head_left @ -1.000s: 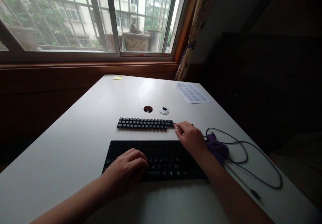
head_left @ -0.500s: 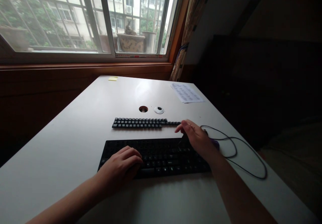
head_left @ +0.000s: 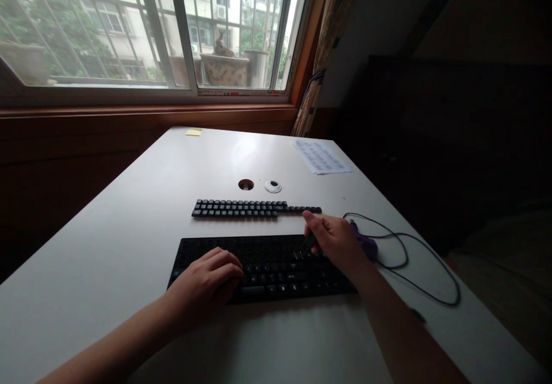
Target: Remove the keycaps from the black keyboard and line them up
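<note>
A black keyboard (head_left: 267, 289) lies on the white table, its upper rows looking bare of keycaps. My left hand (head_left: 211, 275) rests on its left part, fingers curled down over the keys and the thumb side at the front edge. Over the keyboard's right part is my right hand (head_left: 334, 240), closed in a pinch with the thumb on top. Thin wires of a keycap puller (head_left: 298, 255) show below its fingers; the rest of the tool is hidden. Behind the keyboard, loose black keycaps (head_left: 237, 208) stand in rows, with a narrower single row at the right end.
A black cable (head_left: 431, 252) loops on the right beside a purple object (head_left: 367, 247), partly behind my right hand. Farther back are a round hole (head_left: 245, 184), a white ring cover (head_left: 272, 186), a printed sheet (head_left: 323, 157) and a yellow note (head_left: 194, 132). A window stands beyond.
My right hand has lowered slightly and its fingers have closed in; the dark puller body between them is now mostly hidden. The left hand stays on the keyboard.
</note>
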Demonstrator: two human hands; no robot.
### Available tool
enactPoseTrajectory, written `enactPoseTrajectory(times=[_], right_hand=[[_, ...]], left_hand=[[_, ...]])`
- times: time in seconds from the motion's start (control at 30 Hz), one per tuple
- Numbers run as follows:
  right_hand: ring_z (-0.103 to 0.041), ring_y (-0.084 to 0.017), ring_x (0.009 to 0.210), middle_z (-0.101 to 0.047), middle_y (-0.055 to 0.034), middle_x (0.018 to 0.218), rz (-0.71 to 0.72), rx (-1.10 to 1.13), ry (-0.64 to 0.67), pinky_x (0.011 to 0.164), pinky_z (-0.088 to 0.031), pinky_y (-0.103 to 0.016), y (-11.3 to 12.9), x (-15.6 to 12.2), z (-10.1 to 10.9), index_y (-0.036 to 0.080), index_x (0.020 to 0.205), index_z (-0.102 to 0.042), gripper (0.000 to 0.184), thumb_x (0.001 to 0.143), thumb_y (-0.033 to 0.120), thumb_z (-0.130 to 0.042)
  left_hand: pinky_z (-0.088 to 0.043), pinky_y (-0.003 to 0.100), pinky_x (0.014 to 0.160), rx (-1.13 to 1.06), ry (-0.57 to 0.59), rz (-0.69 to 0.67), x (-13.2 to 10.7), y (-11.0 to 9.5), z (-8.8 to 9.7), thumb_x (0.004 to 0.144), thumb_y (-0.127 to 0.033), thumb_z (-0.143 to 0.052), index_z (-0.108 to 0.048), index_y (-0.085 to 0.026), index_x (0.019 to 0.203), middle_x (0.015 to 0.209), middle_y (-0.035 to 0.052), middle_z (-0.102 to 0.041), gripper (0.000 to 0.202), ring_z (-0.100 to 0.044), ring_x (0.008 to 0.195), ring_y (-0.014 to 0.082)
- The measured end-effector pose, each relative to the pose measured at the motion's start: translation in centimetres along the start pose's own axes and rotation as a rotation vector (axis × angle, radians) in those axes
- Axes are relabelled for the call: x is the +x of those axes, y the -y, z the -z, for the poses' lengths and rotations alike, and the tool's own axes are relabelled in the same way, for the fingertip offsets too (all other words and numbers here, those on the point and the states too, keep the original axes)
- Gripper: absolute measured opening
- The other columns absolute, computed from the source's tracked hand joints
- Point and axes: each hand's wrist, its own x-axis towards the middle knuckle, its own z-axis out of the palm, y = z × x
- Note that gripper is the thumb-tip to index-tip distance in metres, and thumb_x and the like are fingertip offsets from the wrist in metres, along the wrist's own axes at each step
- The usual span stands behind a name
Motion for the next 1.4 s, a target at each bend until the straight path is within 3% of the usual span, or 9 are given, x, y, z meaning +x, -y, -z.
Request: enactPoseTrajectory(times=[0.43,0.87,1.07,1.13,1.3,1.4], right_hand=[[-0.065,-0.016,0.045,-0.055,0.004,0.049,-0.046,0.067,0.076,0.043,-0.041,-0.022,-0.5,-0.1,-0.9,0.021,0.068,-0.06,0.049,0.092,0.06,-0.046],[-0.054,-0.014,0.05,-0.05,0.0025,0.05,0.179,-0.375,-0.027,0.058,-0.034,-0.027,1.0,-0.8,-2.7,0.021,0.059,-0.043,0.051,0.098,0.054,-0.039],[-0.054,-0.013,0.055,-0.054,0.0015,0.056,0.326,-0.342,0.147,0.059,-0.035,-0.026,0.7,-0.5,-1.4,0.02,0.06,-0.046,0.046,0.098,0.046,-0.043],[-0.055,-0.012,0.054,-0.053,0.0023,0.055,0.3,-0.27,0.18,0.057,-0.036,-0.025,-0.1,-0.3,-0.8,0.02,0.059,-0.046,0.046,0.097,0.045,-0.046],[-0.064,-0.014,0.05,-0.052,0.0043,0.055,0.037,0.04,0.212,0.047,-0.041,-0.022,-1.9,0.3,-0.4,0.02,0.066,-0.058,0.041,0.092,0.051,-0.051],[-0.066,-0.016,0.048,-0.055,0.0044,0.053,-0.031,0.098,0.187,0.044,-0.041,-0.022,-2.0,0.4,-0.8,0.02,0.069,-0.061,0.04,0.09,0.052,-0.053]], left_hand=[[-0.054,0.031,0.074,-0.005,0.004,-0.002,0.1,-0.1,0.1,0.092,-0.012,-0.052,-0.064,-0.018,0.099,0.097,0.0086,-0.066,0.016,-0.061,0.087,0.018],[-0.054,0.031,0.075,-0.008,0.007,-0.001,0.1,-0.2,0.2,0.091,-0.011,-0.052,-0.064,-0.018,0.099,0.098,0.0082,-0.066,0.016,-0.061,0.088,0.0179],[-0.053,0.031,0.076,-0.018,0.024,0.004,0.0,0.0,0.1,0.092,-0.011,-0.052,-0.063,-0.018,0.099,0.099,0.0076,-0.065,0.014,-0.06,0.089,0.0178],[-0.052,0.031,0.076,-0.023,0.024,0.004,0.0,0.0,0.1,0.092,-0.01,-0.052,-0.062,-0.018,0.099,0.099,0.0075,-0.065,0.014,-0.059,0.089,0.0177],[-0.052,0.032,0.076,-0.028,0.027,0.006,0.0,-0.1,0.2,0.091,-0.01,-0.052,-0.062,-0.018,0.1,0.099,0.0075,-0.065,0.015,-0.058,0.088,0.0179],[-0.052,0.032,0.077,-0.027,0.034,0.013,-0.1,-0.1,0.2,0.091,-0.01,-0.052,-0.062,-0.018,0.1,0.1,0.0074,-0.065,0.015,-0.058,0.089,0.0178]])
